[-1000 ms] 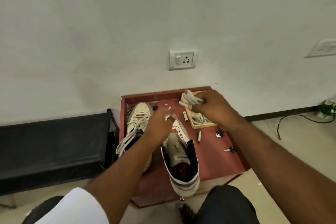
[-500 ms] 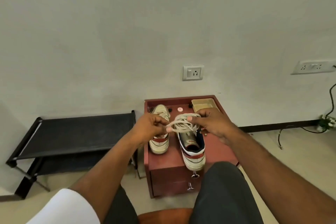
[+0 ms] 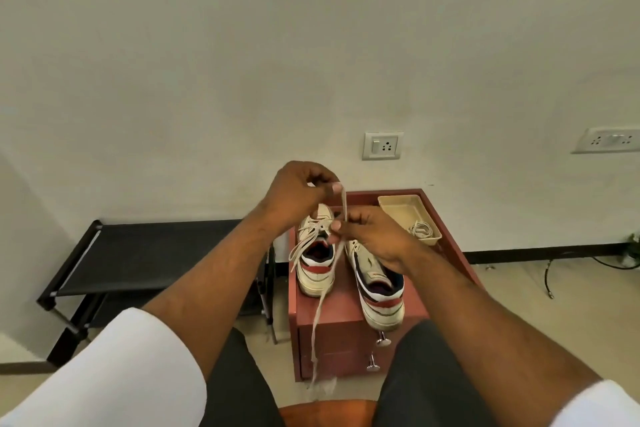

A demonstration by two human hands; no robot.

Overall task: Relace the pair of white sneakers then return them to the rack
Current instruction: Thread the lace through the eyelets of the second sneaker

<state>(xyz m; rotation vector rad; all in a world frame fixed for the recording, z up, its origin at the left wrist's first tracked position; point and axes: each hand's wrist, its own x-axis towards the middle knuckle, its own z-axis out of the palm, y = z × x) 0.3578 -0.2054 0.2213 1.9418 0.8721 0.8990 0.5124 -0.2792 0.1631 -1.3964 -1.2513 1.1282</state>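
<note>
The person sits facing a small red cabinet (image 3: 349, 315) with both white sneakers standing on its top, toes toward the wall. A loose lace (image 3: 323, 295) is stretched between the hands: the left hand (image 3: 298, 189) pinches one end high up between thumb and forefinger, and the right hand (image 3: 367, 236) pinches it a little lower, fingers curled around it. From the right hand's grip the rest of the lace hangs down past the cabinet's front edge toward the floor, so its long axis runs nearly vertical.

The left sneaker (image 3: 317, 263) near the left edge already carries a lace, its ends trailing loose. The right sneaker (image 3: 377, 288) at the front edge looks unlaced, and it lies directly beneath the right hand, which is the nearer one; I'd guess the held lace is meant for it. A shallow tray (image 3: 398, 206) at the back right corner holds another coiled lace (image 3: 420, 229). The black rack (image 3: 138, 253) waits to the left of the cabinet.
</note>
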